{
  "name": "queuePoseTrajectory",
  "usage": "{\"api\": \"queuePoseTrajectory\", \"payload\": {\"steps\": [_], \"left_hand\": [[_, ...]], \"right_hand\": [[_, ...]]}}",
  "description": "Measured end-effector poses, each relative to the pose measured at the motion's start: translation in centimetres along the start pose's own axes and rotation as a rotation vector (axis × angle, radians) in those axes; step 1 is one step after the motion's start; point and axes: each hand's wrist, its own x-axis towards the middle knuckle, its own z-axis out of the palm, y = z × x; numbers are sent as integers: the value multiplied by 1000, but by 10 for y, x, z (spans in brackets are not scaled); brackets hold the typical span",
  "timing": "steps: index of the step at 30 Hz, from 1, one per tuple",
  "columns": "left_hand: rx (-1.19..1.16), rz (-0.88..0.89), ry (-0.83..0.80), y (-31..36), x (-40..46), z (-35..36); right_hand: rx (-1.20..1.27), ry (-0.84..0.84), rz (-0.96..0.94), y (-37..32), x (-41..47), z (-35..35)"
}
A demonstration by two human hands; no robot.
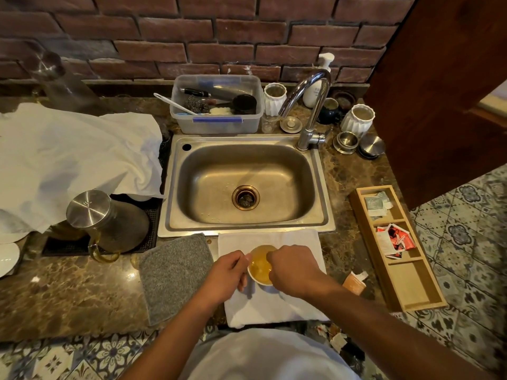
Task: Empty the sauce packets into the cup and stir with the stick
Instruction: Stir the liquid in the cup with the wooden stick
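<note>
The marble-brown tabletop (82, 292) ran wide under everything, with the steel sink (247, 185) set into it at the centre. A big crumpled white cloth (76, 160) covered the stretch at nine o'clock from the sink, and a clear plastic tub (216, 124) of scrubbers stood at twelve o'clock, against the brick wall. A long wooden tray (411, 286) with three compartments lay at four o'clock from the sink; pale packets (375, 202) sat in its far compartment, red and white torn packets (393, 239) in the middle one. A steel-lidded jug (107, 223) stood on a dark mat at eight o'clock. A grey pad (175, 275) lay at six o'clock from the sink, touching the left edge of a folded white towel (274, 308).

On that towel, just in front of the sink's near rim, stood the cup (260, 266): small, white-walled, round-mouthed, filled with a cloudy amber-yellow liquid blurred at its surface. The left hand (225, 275) held the cup's left side, its grip curled round the wall with fingers lying down the white outside. The right hand (293, 267) hung over the cup's right rim with its grip clenched downward; the fingertips were hidden, so I could not tell whether the stick was in it. A brownish packet (355, 282) lay on the tabletop at three o'clock from the cup, just beside the towel
</note>
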Motion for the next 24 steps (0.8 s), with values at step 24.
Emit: {"api": "queuePoseTrajectory", "payload": {"steps": [24], "left_hand": [[-35, -42, -7, 1, 0, 3]], "right_hand": [[118, 156, -8, 9, 10, 7]]}}
